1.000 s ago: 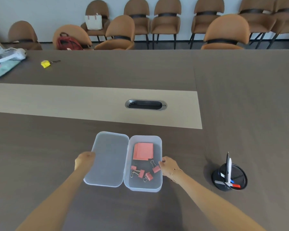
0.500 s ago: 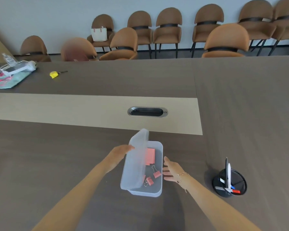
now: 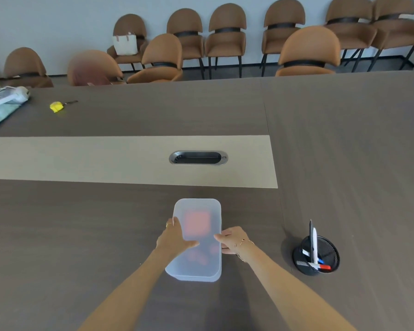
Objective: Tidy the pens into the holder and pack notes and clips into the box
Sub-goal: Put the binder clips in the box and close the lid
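Observation:
The translucent plastic box (image 3: 196, 271) lies on the dark table in front of me with its lid down over it. Through the lid a red pad of notes (image 3: 197, 223) and red binder clips (image 3: 197, 258) show as blurred patches. My left hand (image 3: 175, 240) lies on the lid's left side, fingers spread across the top and thumb along the edge. My right hand (image 3: 233, 240) holds the box's right edge. To the right stands the black mesh pen holder (image 3: 304, 267) with several pens (image 3: 314, 240) in it.
A cable grommet (image 3: 198, 158) sits in the tan strip beyond the box. A small yellow object (image 3: 56, 106) and a pile of bags (image 3: 3, 103) lie at the far left. Brown chairs (image 3: 308, 51) line the far side, one bearing a white bag (image 3: 125, 44).
The lid lay open flat to the left, my left hand swung it over, and it now covers the box. My right hand moved onto the box's right edge.

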